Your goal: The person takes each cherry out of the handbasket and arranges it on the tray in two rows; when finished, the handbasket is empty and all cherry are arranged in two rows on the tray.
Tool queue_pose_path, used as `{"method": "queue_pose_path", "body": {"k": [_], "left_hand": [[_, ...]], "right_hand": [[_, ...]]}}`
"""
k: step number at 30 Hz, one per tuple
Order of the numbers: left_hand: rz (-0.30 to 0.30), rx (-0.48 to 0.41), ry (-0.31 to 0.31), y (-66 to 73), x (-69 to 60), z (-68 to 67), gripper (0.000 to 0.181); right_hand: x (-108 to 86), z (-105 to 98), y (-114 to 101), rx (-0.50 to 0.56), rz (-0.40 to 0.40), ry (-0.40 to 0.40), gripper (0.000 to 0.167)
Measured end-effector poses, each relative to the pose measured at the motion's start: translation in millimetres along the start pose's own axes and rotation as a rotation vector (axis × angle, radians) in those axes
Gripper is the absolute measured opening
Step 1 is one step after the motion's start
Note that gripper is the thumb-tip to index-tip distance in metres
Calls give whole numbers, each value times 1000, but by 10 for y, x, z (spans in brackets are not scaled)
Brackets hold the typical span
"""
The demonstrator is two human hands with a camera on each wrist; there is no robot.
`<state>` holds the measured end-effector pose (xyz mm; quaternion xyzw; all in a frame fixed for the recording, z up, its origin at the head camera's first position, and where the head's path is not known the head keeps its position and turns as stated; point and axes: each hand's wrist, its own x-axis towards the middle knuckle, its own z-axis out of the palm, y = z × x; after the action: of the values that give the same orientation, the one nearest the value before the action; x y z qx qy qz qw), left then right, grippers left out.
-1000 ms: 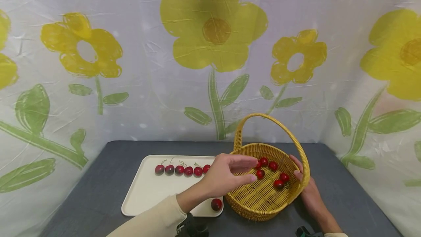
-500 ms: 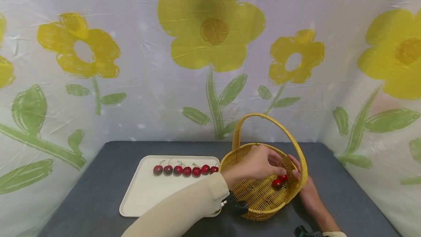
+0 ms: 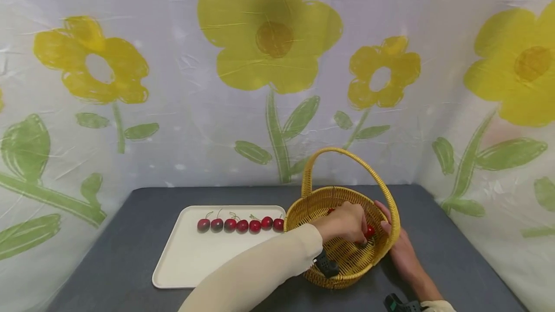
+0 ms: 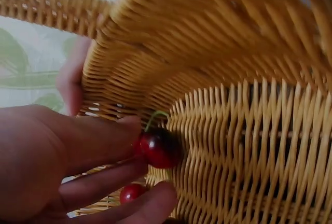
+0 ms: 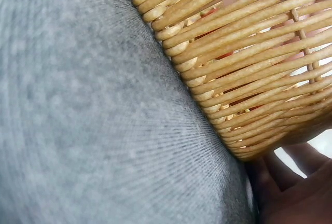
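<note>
A yellow wicker basket (image 3: 299, 213) with a tall arched handle stands at the right of the table. My left hand (image 3: 347, 220) reaches down into it, and in the left wrist view my thumb and fingers pinch a dark red cherry (image 4: 160, 149) with a green stem. Another cherry (image 4: 132, 193) shows between the fingers there. In the head view the hand covers most of the basket's fruit; one red cherry (image 3: 370, 231) shows beside the fingers. My right hand (image 3: 403, 252) holds the basket's right side, its fingertips at the rim.
Left of the basket lies a cream tray (image 3: 186, 259) on the dark grey table (image 3: 121, 254). Several cherries (image 3: 242, 226) with stems sit in a row along its far side. My left sleeve crosses the tray's near right corner. A flowered curtain (image 3: 182, 110) hangs behind.
My left hand has moved right from over the tray's edge into the basket and down to the cherries, its fingers now curled. My right hand stays at the basket.
</note>
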<state>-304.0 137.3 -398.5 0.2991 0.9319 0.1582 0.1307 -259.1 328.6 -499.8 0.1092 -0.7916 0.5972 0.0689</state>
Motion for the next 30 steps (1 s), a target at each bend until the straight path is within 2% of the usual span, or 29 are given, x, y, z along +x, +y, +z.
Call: {"method": "queue_pose_path", "body": {"k": [3, 8, 12, 16, 21, 25, 28, 30], "left_hand": [[14, 47, -40, -3, 9, 3, 10], [57, 115, -128, -13, -16, 3, 15], [100, 158, -207, -53, -44, -10, 11], [170, 144, -204, -129, -96, -75, 9], [265, 30, -115, -241, -268, -245, 6], [352, -71, 58, -329, -474, -297, 9], [377, -165, 200, -419, -675, -254, 15], [381, -233, 273, -489, -828, -217, 18]], "right_hand": [[-1, 3, 1, -6, 3, -2, 53], [4, 4, 7, -6, -4, 1, 53], [-1, 5, 12, 10, 0, 3, 53], [-6, 3, 15, 28, 5, 6, 53], [-2, 1, 16, 23, -10, 6, 53], [1, 1, 24, 20, -7, 3, 54], [-1, 9, 10, 21, 16, 3, 54], [-6, 15, -2, 22, 20, 8, 54]]}}
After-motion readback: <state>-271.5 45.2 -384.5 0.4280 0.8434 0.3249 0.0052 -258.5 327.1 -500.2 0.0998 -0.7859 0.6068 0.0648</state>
